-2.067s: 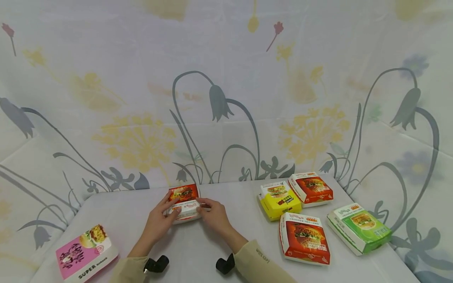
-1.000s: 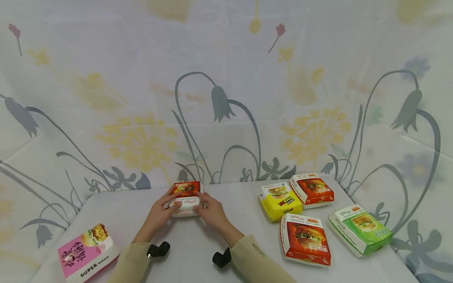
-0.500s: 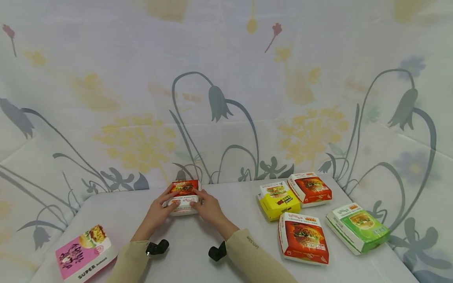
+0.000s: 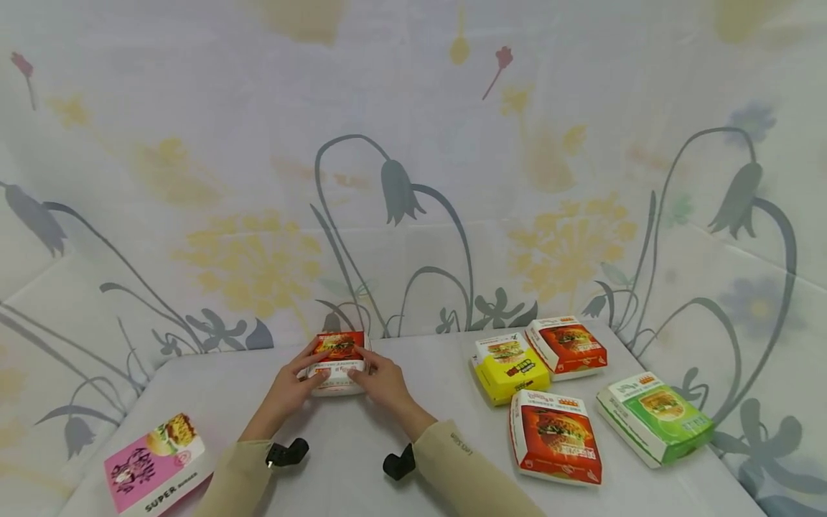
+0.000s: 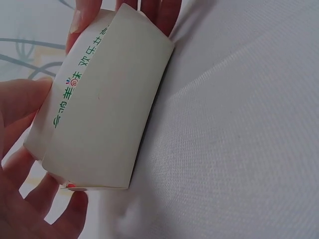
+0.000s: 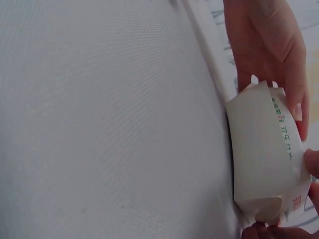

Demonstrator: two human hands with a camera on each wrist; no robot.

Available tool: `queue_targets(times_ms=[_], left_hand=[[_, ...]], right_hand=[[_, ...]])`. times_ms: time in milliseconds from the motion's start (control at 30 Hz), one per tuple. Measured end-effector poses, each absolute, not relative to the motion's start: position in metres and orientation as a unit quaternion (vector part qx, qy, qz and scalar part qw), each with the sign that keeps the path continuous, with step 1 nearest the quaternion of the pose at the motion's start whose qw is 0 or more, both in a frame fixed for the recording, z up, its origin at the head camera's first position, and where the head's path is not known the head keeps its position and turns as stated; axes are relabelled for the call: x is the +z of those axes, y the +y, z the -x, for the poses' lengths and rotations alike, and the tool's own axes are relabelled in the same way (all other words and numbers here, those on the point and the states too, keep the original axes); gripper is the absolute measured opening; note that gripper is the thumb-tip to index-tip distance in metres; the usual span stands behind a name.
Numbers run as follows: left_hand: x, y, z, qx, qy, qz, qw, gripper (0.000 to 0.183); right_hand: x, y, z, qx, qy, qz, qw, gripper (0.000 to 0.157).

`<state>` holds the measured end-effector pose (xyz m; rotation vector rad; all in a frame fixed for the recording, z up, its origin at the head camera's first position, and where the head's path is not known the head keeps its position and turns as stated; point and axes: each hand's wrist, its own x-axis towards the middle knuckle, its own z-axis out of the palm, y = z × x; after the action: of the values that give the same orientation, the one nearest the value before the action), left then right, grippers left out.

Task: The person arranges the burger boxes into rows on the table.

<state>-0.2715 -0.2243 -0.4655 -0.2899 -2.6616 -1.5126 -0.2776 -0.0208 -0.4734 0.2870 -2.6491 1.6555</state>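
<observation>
A red and white burger box (image 4: 339,345) stands at the far middle of the table, its lid down. My left hand (image 4: 292,384) grips its left side, thumb on the white front part of the lid. My right hand (image 4: 382,379) holds the opposite side, its thumb also on the lid. In the left wrist view, the box's plain white front (image 5: 107,107) faces me, with green lettering along the lid edge and its lower edge right at the cloth. Fingers (image 6: 286,233) of the right hand wrap the near corner in the right wrist view.
On the right lie a yellow burger box (image 4: 512,370), two red ones, one behind (image 4: 568,346) and one nearer (image 4: 557,438), and a green box (image 4: 655,416). A pink box (image 4: 155,463) lies at the front left. A flower-patterned curtain (image 4: 413,237) hangs behind the white table (image 4: 342,459).
Over about two seconds the red and white box has turned from slightly skewed to squarer and shifted a little farther back, both hands still on it. The last half second shows hardly any movement.
</observation>
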Motion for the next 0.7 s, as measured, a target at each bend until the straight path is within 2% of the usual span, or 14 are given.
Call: queue_targets(times_ms=[333,700], left_hand=[[-0.468,-0.233,0.264,-0.486,-0.866,0.096,0.065,0.048],[-0.437,-0.26,0.233,-0.454,-0.88,0.118,0.079,0.048]], right_hand=[[-0.469,-0.021,0.27,0.537,-0.84,-0.082,0.012,0.049],[-0.465,-0.021,0.27,0.542,-0.836,-0.081,0.012,0.05]])
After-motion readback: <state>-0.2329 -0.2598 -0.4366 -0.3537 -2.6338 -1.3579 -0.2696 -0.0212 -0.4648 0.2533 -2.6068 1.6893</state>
